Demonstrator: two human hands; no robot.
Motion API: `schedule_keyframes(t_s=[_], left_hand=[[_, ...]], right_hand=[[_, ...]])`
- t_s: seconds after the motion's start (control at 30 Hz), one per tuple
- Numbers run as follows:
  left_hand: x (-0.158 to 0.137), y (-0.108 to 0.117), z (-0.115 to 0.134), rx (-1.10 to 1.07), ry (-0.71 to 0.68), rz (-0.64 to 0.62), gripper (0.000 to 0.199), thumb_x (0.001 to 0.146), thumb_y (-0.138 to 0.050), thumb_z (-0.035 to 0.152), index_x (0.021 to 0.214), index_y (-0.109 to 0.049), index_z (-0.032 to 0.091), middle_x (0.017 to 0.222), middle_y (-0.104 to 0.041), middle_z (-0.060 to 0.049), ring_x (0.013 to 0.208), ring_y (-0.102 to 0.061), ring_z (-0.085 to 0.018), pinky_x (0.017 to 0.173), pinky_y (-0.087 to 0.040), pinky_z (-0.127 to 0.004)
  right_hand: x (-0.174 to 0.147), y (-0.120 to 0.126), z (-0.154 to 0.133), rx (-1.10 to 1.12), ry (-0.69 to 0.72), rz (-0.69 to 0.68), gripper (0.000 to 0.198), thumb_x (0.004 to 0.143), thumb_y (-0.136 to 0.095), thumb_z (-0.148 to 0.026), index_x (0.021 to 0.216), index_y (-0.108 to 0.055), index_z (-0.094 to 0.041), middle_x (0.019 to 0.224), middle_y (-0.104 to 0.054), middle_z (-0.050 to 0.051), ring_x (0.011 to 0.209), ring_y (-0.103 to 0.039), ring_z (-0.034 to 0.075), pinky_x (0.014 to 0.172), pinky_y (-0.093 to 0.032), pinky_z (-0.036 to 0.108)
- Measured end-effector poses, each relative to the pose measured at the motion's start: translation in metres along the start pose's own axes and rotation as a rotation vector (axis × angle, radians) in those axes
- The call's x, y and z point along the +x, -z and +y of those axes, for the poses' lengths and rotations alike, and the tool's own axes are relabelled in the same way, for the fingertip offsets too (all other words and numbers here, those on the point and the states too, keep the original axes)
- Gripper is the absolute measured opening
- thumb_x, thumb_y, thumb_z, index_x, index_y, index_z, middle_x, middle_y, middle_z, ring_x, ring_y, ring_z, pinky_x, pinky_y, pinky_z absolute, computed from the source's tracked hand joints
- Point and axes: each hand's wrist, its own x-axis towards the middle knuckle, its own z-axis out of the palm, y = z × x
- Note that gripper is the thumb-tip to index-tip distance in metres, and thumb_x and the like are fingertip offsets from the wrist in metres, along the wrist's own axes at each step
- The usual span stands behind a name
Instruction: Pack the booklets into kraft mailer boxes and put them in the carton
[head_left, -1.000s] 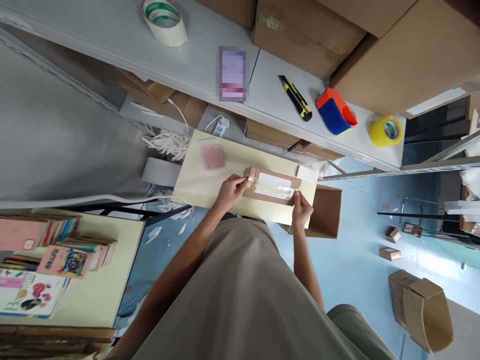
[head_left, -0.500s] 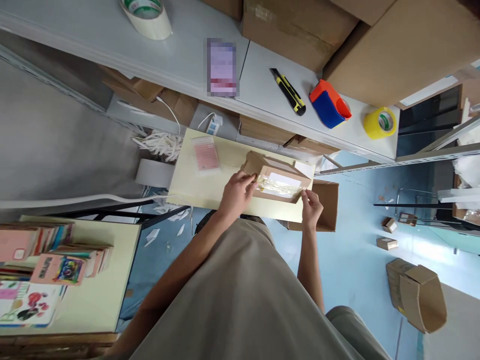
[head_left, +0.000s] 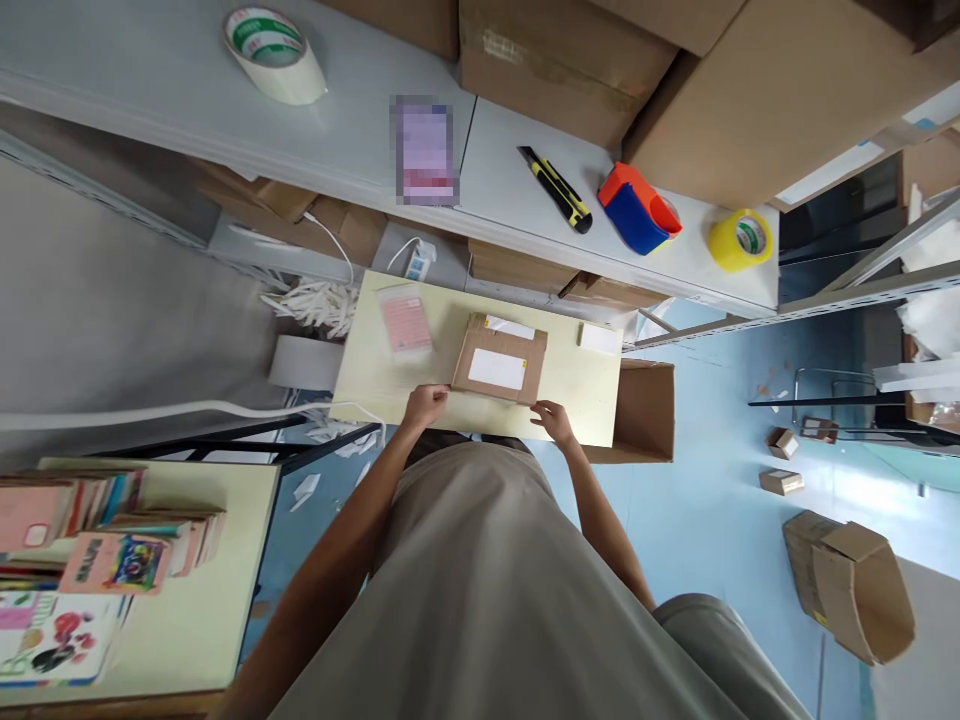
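Note:
A small cardboard box (head_left: 466, 352) lies flat on the cream table, a white label (head_left: 498, 369) on its top and a white strip near its far edge. My left hand (head_left: 427, 407) is closed, fingertips at the box's near left corner. At the near right corner, my right hand (head_left: 553, 420) has its thumb and fingers curled against the edge. Whether clear tape runs between the hands along the near side is too small to make out. Left of the box lies a pink-printed clear pouch (head_left: 406, 322); a small white box or card (head_left: 599, 338) lies to its right.
On the grey shelf beyond are a cream tape roll (head_left: 300, 82), a yellow utility knife (head_left: 559, 192), an orange-and-blue tape dispenser (head_left: 637, 212) and a yellow tape roll (head_left: 739, 242). An open carton (head_left: 646, 410) stands right of the table (head_left: 574, 410). Books (head_left: 112, 560) fill the left side table.
The box has turned from tilted to flat and shifted left, label now facing up. Both hands have moved left and toward me, to its near corners. The shiny tape across the label no longer shows.

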Motion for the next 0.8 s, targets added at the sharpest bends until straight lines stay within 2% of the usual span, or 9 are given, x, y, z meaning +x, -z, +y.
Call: schedule_keyframes(t_s=[0.07,0.1,0.23,0.3,0.47,0.6,0.7,0.8], left_hand=[[0.007,-0.001,-0.002,-0.001,0.000,0.007,0.026,0.080,-0.068,0.018,0.096,-0.087,0.023,0.098,-0.090,-0.009,0.111,-0.085,-0.033,0.105,-0.064,-0.039],[0.011,-0.001,-0.001,-0.004,-0.004,0.022,0.031,0.080,-0.067,0.017,0.103,-0.087,0.023,0.104,-0.090,-0.010,0.115,-0.084,-0.033,0.108,-0.064,-0.041],[0.031,-0.003,0.024,-0.053,-0.048,0.111,0.055,0.087,-0.064,0.014,0.140,-0.079,0.016,0.143,-0.081,-0.019,0.136,-0.076,-0.034,0.121,-0.058,-0.047],[0.039,-0.004,0.040,-0.124,-0.071,0.119,0.058,0.090,-0.064,0.014,0.148,-0.074,0.013,0.151,-0.077,-0.022,0.136,-0.076,-0.034,0.121,-0.058,-0.047],[0.035,0.000,0.061,-0.271,-0.096,0.038,0.063,0.095,-0.067,0.018,0.158,-0.065,0.017,0.158,-0.073,-0.021,0.120,-0.083,-0.032,0.119,-0.062,-0.051],[0.020,0.010,0.060,-0.419,-0.244,0.055,0.067,0.102,-0.066,0.027,0.167,-0.056,0.020,0.166,-0.066,-0.020,0.111,-0.085,-0.027,0.109,-0.068,-0.048],[0.015,0.014,0.058,-0.496,-0.332,0.117,0.064,0.105,-0.064,0.034,0.167,-0.054,0.020,0.158,-0.068,-0.019,0.113,-0.084,-0.025,0.112,-0.068,-0.046],[0.016,0.010,0.053,-0.534,-0.299,0.110,0.060,0.108,-0.062,0.042,0.164,-0.056,0.020,0.145,-0.072,-0.015,0.111,-0.084,-0.024,0.111,-0.068,-0.045]], right_hand=[[0.006,0.003,0.001,-0.041,0.006,0.029,0.036,0.076,-0.087,-0.058,0.083,-0.076,-0.025,0.086,-0.082,0.005,0.096,-0.080,0.028,0.094,-0.071,0.049],[0.010,0.005,-0.001,-0.054,0.019,0.056,0.035,0.077,-0.086,-0.058,0.085,-0.077,-0.025,0.091,-0.084,0.006,0.099,-0.079,0.028,0.097,-0.069,0.049],[0.027,0.004,-0.019,-0.054,0.076,0.147,0.045,0.084,-0.079,-0.059,0.108,-0.080,-0.022,0.130,-0.085,0.016,0.115,-0.077,0.028,0.104,-0.065,0.047],[0.033,-0.002,-0.031,-0.025,0.079,0.156,0.052,0.085,-0.078,-0.058,0.119,-0.079,-0.019,0.138,-0.083,0.019,0.114,-0.078,0.027,0.102,-0.065,0.046],[0.024,-0.008,-0.054,0.004,0.114,0.152,0.064,0.084,-0.080,-0.060,0.131,-0.077,-0.016,0.132,-0.085,0.020,0.113,-0.078,0.029,0.094,-0.066,0.044],[0.001,0.005,-0.068,-0.043,0.239,0.167,0.071,0.092,-0.075,-0.064,0.143,-0.074,-0.016,0.139,-0.083,0.021,0.122,-0.076,0.031,0.095,-0.066,0.045],[-0.009,0.011,-0.076,-0.070,0.309,0.171,0.073,0.096,-0.072,-0.064,0.151,-0.069,-0.016,0.147,-0.079,0.022,0.126,-0.075,0.032,0.093,-0.066,0.044],[-0.007,0.005,-0.075,-0.070,0.298,0.128,0.069,0.095,-0.071,-0.059,0.151,-0.068,-0.019,0.159,-0.072,0.020,0.120,-0.075,0.030,0.087,-0.067,0.041]])
